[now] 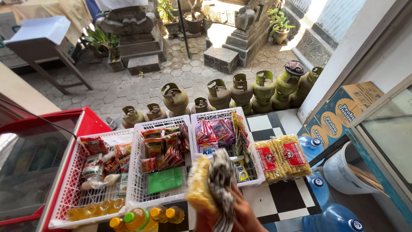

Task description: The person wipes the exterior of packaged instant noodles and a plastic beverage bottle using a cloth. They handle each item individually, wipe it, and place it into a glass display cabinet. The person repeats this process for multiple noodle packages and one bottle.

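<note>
My right hand [246,212] is raised at the bottom centre, shut on a black-and-white checkered cloth [222,176], with a yellow packet of dried noodles [199,191] against the cloth's left side. It hovers over the front edge of a black-and-white tiled counter [287,197], just in front of the right white plastic basket [254,174] of snack sachets. My left hand is out of view.
Two more white baskets [136,172] [68,189] hold packets; yellow oil bottles [139,219] stand in front. Noodle packs [283,159] lie on the counter. A red chest freezer [30,163] is left; green gas cylinders [264,90] behind; blue water jugs [334,219], bucket [343,172], carton [343,111] right.
</note>
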